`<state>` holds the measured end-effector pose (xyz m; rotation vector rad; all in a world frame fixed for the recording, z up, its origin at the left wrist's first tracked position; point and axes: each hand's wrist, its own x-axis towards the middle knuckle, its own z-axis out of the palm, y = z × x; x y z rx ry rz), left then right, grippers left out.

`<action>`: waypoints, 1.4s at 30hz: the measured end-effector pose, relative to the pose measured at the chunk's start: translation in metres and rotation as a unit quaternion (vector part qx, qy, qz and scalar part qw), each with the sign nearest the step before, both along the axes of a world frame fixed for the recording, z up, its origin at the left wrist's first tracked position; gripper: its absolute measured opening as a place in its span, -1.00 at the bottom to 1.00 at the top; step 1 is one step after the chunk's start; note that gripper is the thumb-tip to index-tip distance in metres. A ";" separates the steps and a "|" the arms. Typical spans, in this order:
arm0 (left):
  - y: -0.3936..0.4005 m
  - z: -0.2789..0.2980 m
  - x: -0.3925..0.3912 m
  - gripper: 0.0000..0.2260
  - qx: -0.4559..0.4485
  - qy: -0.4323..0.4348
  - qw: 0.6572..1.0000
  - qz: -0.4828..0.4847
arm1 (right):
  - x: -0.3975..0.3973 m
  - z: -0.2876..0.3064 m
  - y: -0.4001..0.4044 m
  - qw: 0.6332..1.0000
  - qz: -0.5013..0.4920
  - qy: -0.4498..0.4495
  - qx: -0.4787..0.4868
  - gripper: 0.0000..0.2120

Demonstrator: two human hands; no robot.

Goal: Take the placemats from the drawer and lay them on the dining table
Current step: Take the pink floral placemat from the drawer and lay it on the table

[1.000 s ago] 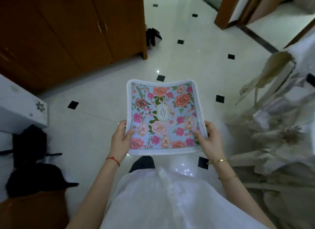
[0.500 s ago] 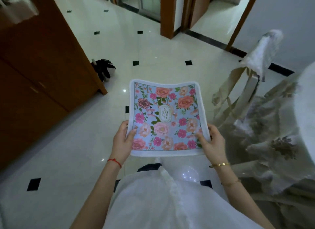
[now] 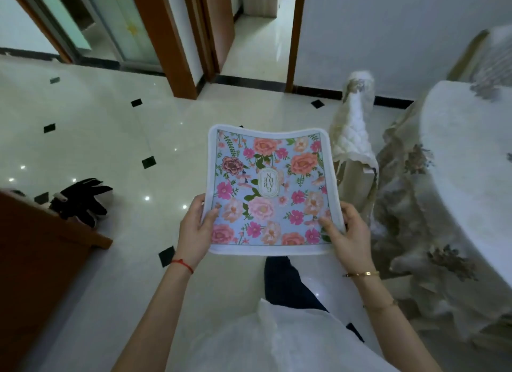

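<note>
Both hands, left (image 3: 194, 233) and right (image 3: 349, 237), still pinch the placemat (image 3: 267, 190); the table (image 3: 468, 161) has swung nearer at 3 o'clock.

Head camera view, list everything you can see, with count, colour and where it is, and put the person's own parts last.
floral placemat with white border: one, blue and pink, centre, held flat.
round table under a white cloth: one, right.
chair with a cream cover: one, beside the table.
brown wooden cabinet: one, lower left.
black and white object: one, on the floor, left.
glossy cream floor with black diamond tiles: throughout.
left hand: grips the placemat's left edge.
right hand: grips its right edge.
</note>
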<state>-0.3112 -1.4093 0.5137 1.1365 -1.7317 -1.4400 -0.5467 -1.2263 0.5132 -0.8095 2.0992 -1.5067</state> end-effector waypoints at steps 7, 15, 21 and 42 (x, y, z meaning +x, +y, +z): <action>-0.118 0.007 -0.136 -0.81 -0.008 0.013 0.997 -0.080 | -0.095 0.013 -0.071 0.995 -0.096 0.005 -0.013 -0.72; -0.207 0.026 -0.298 -0.81 0.002 0.031 0.982 -0.187 | -0.203 0.028 -0.131 0.976 -0.216 0.000 -0.017 -0.72; -0.249 0.027 -0.404 -0.82 0.002 0.029 0.961 -0.276 | -0.256 0.023 -0.150 0.952 -0.304 -0.029 -0.024 -0.71; -0.280 -0.001 -0.730 -0.85 -0.029 -0.018 0.760 -0.649 | -0.350 -0.008 -0.211 0.737 -0.675 -0.034 0.001 -0.73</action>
